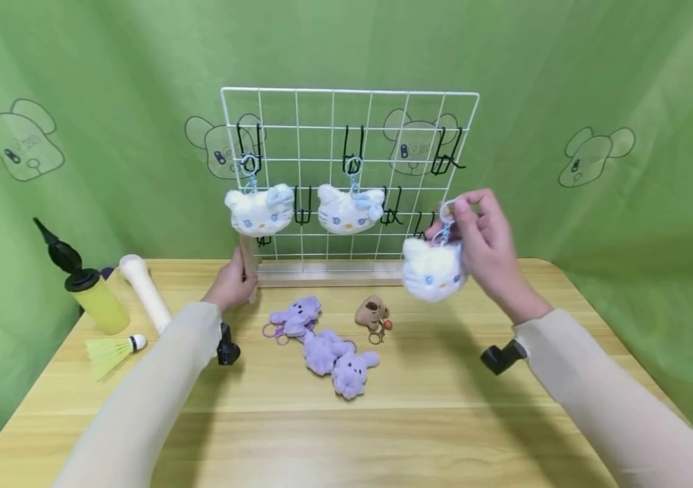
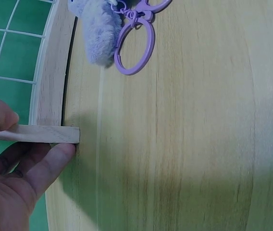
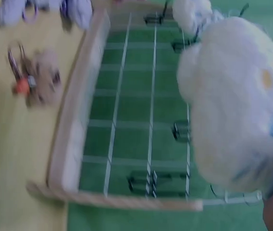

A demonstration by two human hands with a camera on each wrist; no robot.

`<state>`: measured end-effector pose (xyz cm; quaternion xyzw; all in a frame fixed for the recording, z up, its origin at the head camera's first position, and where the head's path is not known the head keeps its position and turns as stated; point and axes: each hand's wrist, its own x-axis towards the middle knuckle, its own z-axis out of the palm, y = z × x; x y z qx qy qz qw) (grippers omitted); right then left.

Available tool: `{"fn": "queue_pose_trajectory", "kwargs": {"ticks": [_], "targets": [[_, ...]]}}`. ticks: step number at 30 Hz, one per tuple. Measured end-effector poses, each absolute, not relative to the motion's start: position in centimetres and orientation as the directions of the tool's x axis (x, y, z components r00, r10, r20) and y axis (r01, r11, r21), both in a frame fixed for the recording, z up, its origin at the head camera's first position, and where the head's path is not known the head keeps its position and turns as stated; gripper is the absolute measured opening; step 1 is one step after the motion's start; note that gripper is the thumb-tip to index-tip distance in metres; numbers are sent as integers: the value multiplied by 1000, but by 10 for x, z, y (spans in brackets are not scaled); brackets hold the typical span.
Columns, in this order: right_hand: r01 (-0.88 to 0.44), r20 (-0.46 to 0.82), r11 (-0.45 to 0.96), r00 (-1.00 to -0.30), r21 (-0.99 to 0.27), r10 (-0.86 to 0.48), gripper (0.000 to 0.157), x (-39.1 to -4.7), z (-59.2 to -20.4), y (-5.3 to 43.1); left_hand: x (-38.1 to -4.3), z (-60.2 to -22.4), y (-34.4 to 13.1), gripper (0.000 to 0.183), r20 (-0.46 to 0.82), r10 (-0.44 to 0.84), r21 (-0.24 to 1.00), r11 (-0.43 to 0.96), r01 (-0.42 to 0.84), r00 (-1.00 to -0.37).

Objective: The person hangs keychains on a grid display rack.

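Note:
My right hand (image 1: 488, 251) pinches the light-blue ring of a white cat plush keychain (image 1: 434, 274), which dangles in front of the rack's right side. In the right wrist view that plush (image 3: 237, 106) fills the right part, and most of the hand is hidden. A white wire grid rack (image 1: 332, 142) stands upright on a wooden base (image 1: 330, 276). At its left end my left hand (image 1: 230, 281) grips the wooden end piece (image 2: 45, 134), thumb on one face and fingers on the other. Two similar plushes (image 1: 261, 211), (image 1: 351, 211) hang by their rings from black hooks on the grid.
Further black hooks (image 1: 445, 163) sit on the rack. Purple plush keychains (image 1: 322, 352) and a brown plush keychain (image 1: 372, 313) lie before it on the wooden table (image 1: 407, 434). At left are a yellow hand pump (image 1: 99, 301), a white club-shaped object (image 1: 146, 291) and a shuttlecock (image 1: 113, 351).

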<state>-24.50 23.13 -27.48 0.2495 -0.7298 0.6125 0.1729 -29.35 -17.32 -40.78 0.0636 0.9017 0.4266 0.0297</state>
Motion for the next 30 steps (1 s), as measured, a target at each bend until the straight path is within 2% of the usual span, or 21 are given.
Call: {"fn": "queue_pose_trajectory", "kwargs": {"ticks": [5, 12, 30], "targets": [[-613, 610, 143, -789, -777, -67, 15, -260, -260, 246, -293, -409, -174, 74, -21, 132, 780, 623, 66, -991], [-613, 612, 133, -789, -779, -52, 17, -282, -246, 252, -297, -412, -177, 76, -21, 127, 782, 620, 63, -992], [-447, 473, 320, -881, -835, 3, 16, -325, -247, 241, -296, -409, -176, 75, -13, 122, 777, 625, 66, -992]]}}
